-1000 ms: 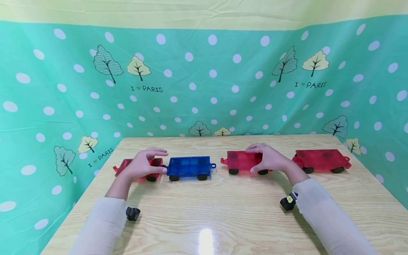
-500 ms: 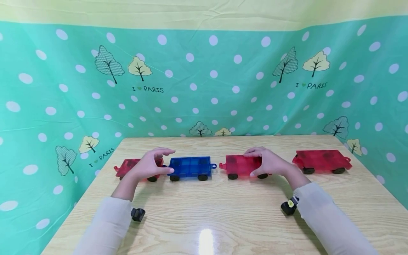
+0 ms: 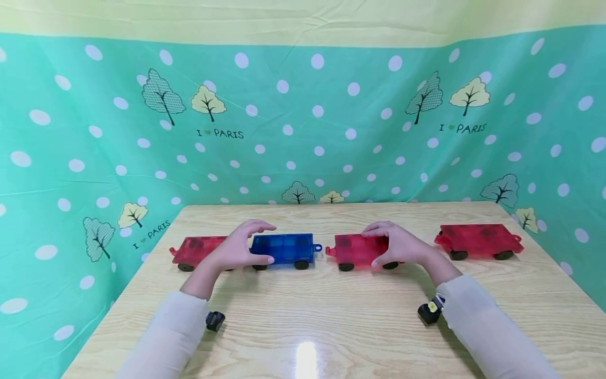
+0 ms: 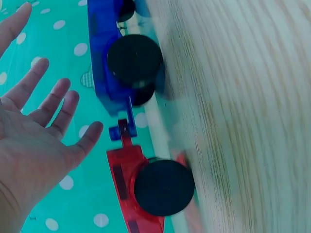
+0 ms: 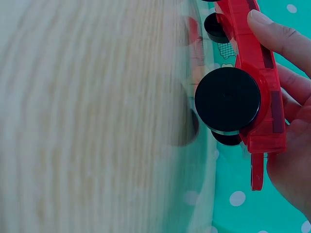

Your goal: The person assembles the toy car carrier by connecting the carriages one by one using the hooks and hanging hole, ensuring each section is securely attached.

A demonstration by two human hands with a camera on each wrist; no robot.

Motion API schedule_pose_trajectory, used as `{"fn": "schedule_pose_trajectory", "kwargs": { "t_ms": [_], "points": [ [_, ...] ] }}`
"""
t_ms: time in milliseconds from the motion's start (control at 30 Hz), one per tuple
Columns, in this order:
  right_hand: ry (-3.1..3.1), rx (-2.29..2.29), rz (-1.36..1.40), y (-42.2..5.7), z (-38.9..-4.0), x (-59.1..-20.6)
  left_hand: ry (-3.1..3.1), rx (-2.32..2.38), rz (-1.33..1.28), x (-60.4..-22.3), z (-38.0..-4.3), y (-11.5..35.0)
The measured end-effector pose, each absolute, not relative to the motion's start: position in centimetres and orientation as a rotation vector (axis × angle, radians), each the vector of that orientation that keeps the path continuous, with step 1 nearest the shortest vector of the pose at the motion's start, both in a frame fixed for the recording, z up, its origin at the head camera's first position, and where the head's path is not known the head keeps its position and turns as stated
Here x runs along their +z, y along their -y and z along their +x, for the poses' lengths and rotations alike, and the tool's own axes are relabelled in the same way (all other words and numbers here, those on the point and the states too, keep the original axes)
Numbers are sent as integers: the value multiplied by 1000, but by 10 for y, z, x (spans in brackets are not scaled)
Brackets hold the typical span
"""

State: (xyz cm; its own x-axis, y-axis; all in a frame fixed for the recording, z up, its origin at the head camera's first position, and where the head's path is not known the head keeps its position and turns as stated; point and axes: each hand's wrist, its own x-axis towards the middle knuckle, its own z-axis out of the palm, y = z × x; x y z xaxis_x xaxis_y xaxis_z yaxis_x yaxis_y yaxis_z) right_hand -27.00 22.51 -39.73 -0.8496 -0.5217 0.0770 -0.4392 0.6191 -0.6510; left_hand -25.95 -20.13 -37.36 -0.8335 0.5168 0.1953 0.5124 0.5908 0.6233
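Note:
My left hand (image 3: 236, 250) reaches over the left end of a translucent blue toy train car (image 3: 290, 247), thumb and fingers spread apart. In the left wrist view this hand (image 4: 29, 131) stands beside the cars with a gap. A red toy train car (image 3: 199, 248) is hooked to the blue one's left end, the joint showing at the blue coupling (image 4: 115, 133). With my right hand (image 3: 400, 245) I grip another red car (image 3: 349, 248) by its right half, thumb (image 5: 274, 31) on its near side. Its left hook (image 3: 330, 251) faces the blue car's right ring (image 3: 318, 248), a small gap between.
One more red car (image 3: 478, 239) stands at the right of the wooden table (image 3: 303, 305), apart from the held one. A green dotted cloth (image 3: 303, 126) hangs behind the table and along its sides. Black wrist cameras (image 3: 215, 320) hang under both forearms.
My left hand has slid right, from beside the left red car to over the blue car. My right hand has drawn its red car slightly nearer the front, level with the blue one.

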Motion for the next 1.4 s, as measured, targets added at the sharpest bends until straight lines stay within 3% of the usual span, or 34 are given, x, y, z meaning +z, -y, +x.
{"fn": "schedule_pose_trajectory", "kwargs": {
  "t_ms": [1400],
  "points": [
    [-2683, -948, -836, -231, -268, -392, -2834, 663, 836, -385, -288, 153]
  ]
}}
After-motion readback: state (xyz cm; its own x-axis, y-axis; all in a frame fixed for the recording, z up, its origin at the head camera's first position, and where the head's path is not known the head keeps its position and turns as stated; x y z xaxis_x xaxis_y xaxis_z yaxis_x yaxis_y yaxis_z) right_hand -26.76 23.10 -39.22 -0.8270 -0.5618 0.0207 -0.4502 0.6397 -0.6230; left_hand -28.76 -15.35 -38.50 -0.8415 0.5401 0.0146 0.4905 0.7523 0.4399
